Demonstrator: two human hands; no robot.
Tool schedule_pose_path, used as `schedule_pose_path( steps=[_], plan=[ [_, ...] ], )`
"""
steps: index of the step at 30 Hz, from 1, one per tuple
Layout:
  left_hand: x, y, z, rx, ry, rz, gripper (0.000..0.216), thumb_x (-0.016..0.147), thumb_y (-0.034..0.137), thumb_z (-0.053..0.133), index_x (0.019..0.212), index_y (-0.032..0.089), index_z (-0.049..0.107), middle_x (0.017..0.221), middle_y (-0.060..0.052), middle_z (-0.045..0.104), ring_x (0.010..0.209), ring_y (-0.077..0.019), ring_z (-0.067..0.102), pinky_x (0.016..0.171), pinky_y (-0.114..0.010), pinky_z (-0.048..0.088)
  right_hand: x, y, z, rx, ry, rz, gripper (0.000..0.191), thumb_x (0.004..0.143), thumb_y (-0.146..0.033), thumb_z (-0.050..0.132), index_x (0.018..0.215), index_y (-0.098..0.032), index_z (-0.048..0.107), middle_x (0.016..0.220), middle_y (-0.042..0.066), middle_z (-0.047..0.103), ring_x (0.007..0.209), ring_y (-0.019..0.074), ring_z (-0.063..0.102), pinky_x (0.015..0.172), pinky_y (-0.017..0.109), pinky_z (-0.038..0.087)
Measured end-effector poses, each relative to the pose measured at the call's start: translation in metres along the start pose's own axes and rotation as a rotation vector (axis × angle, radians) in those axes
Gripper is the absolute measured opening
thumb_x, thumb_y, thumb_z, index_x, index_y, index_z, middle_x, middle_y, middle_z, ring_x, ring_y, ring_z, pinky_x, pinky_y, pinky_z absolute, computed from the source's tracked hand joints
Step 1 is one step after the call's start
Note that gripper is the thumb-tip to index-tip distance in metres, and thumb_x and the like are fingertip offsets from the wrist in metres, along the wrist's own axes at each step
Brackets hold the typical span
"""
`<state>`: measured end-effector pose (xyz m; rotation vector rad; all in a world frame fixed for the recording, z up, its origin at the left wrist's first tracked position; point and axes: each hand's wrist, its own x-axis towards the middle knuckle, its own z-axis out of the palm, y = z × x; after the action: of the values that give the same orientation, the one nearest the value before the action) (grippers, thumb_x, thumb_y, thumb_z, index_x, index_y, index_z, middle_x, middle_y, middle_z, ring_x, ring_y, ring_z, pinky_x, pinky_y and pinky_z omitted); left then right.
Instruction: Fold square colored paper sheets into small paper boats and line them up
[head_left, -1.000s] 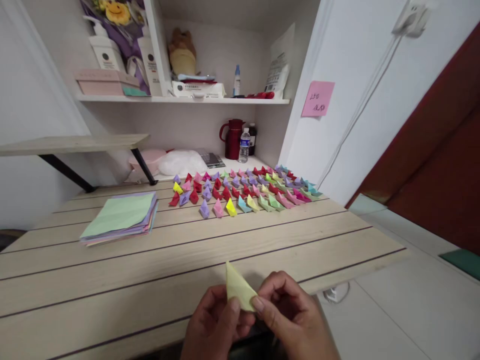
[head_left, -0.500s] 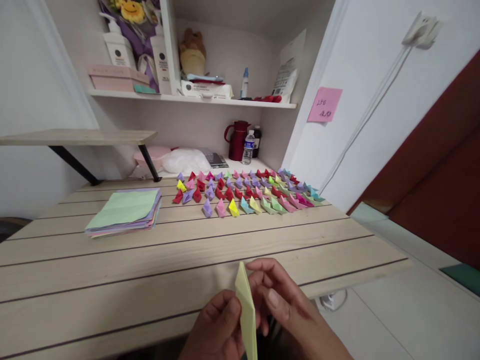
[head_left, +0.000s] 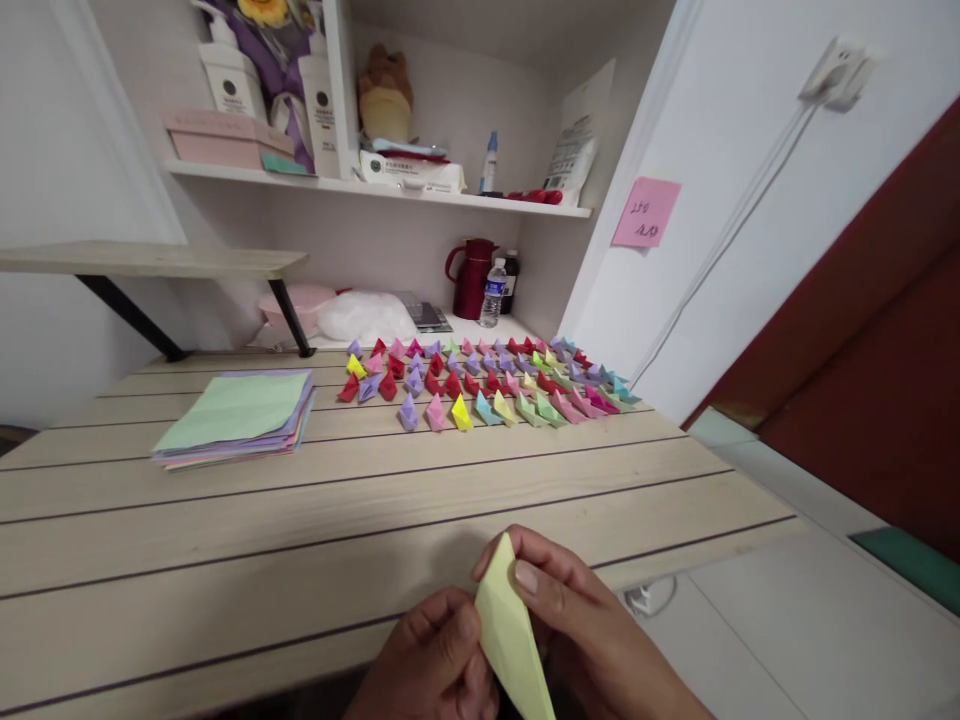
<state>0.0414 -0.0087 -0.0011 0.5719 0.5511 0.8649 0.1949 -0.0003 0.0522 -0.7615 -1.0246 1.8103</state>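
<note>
L hand (head_left: 435,655), R hand (head_left: 581,610) pinch ylw paper (head_left: 510,628), tip up-L, long axis slanted.

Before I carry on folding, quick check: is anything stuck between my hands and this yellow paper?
Nothing visible: your left hand and right hand both touch the yellow paper directly, though its far side is hidden. The paper boats stand farther back.

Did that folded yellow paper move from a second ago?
Yes, the folded yellow paper moved right: its tip lined up with the front bright yellow boat; now it's right of that.
</note>
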Motion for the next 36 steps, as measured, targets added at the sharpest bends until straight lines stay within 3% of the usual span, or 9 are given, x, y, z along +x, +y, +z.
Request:
schedule_pose_path(
  steps=[9, 14, 18, 23, 26, 29, 32, 36],
  plan=[
    [0.001, 0.001, 0.005, 0.024, -0.018, -0.095, 0.049, 0.069, 0.061, 0.078, 0.061, 0.016, 0.059, 0.047, 0.005, 0.044, 0.046, -0.0054, 0.043, 0.053, -0.021, 0.030, 0.000, -0.001, 0.001, 0.024, -0.003, 0.008, 0.034, 0.081, -0.048, 0.077, 0.086, -0.017, 0.066, 0.068, -0.002, 0.058, 0.052, 0.0065, 0.046, 0.052, 0.018, 0.038],
    [0.002, 0.003, 0.008, 0.005, -0.028, -0.101, 0.051, 0.067, 0.063, 0.078, 0.064, 0.013, 0.069, 0.059, -0.001, 0.060, 0.051, -0.0053, 0.045, 0.057, -0.021, 0.036, 0.001, 0.000, -0.002, 0.041, -0.045, -0.006, 0.034, 0.082, -0.047, 0.076, 0.092, -0.017, 0.067, 0.068, -0.002, 0.060, 0.055, 0.0078, 0.051, 0.049, 0.017, 0.038],
    [0.004, 0.002, 0.004, 0.038, -0.052, -0.097, 0.052, 0.070, 0.065, 0.074, 0.071, 0.013, 0.073, 0.063, -0.004, 0.065, 0.047, -0.0046, 0.043, 0.053, -0.021, 0.033, 0.001, 0.003, -0.003, 0.059, -0.103, 0.001, 0.037, 0.080, -0.047, 0.077, 0.094, -0.016, 0.064, 0.068, -0.001, 0.060, 0.051, 0.0066, 0.051, 0.047, 0.016, 0.038],
    [0.006, -0.001, -0.001, 0.040, -0.045, -0.095, 0.047, 0.070, 0.061, 0.078, 0.068, 0.014, 0.070, 0.052, 0.001, 0.053, 0.047, -0.0052, 0.040, 0.052, -0.022, 0.028, -0.002, 0.000, -0.005, 0.014, -0.124, 0.014, 0.039, 0.075, -0.039, 0.084, 0.099, -0.018, 0.063, 0.074, -0.002, 0.062, 0.053, 0.0047, 0.052, 0.050, 0.015, 0.040],
    [0.005, -0.002, 0.000, 0.042, -0.056, -0.067, 0.044, 0.073, 0.058, 0.076, 0.067, 0.015, 0.069, 0.059, -0.001, 0.060, 0.050, -0.0054, 0.042, 0.055, -0.022, 0.031, -0.005, -0.001, -0.007, 0.011, -0.132, 0.010, 0.045, 0.077, -0.042, 0.083, 0.108, -0.018, 0.061, 0.079, -0.001, 0.063, 0.057, 0.0055, 0.055, 0.052, 0.015, 0.040],
    [0.003, -0.001, 0.002, 0.069, -0.032, -0.096, 0.044, 0.071, 0.058, 0.078, 0.066, 0.015, 0.069, 0.058, 0.000, 0.059, 0.050, -0.0052, 0.043, 0.055, -0.022, 0.029, -0.007, -0.001, -0.008, 0.029, -0.178, 0.008, 0.056, 0.076, -0.045, 0.083, 0.118, -0.018, 0.056, 0.083, 0.001, 0.065, 0.064, 0.0100, 0.062, 0.058, 0.019, 0.044],
    [0.001, 0.000, 0.004, 0.076, -0.017, -0.122, 0.045, 0.068, 0.059, 0.080, 0.065, 0.015, 0.068, 0.053, 0.002, 0.053, 0.048, -0.0048, 0.040, 0.053, -0.022, 0.027, -0.009, -0.001, -0.008, 0.043, -0.209, 0.034, 0.057, 0.075, -0.036, 0.084, 0.121, -0.020, 0.054, 0.083, 0.002, 0.067, 0.070, 0.0135, 0.066, 0.064, 0.022, 0.048],
    [0.001, 0.000, 0.007, 0.044, -0.011, -0.062, 0.047, 0.070, 0.059, 0.078, 0.061, 0.015, 0.065, 0.054, -0.001, 0.057, 0.056, -0.0093, 0.052, 0.060, -0.024, 0.035, -0.009, -0.003, -0.009, 0.030, -0.169, 0.031, 0.051, 0.075, -0.034, 0.083, 0.118, -0.019, 0.059, 0.088, 0.002, 0.066, 0.068, 0.0098, 0.062, 0.055, 0.016, 0.041]
  ],
)
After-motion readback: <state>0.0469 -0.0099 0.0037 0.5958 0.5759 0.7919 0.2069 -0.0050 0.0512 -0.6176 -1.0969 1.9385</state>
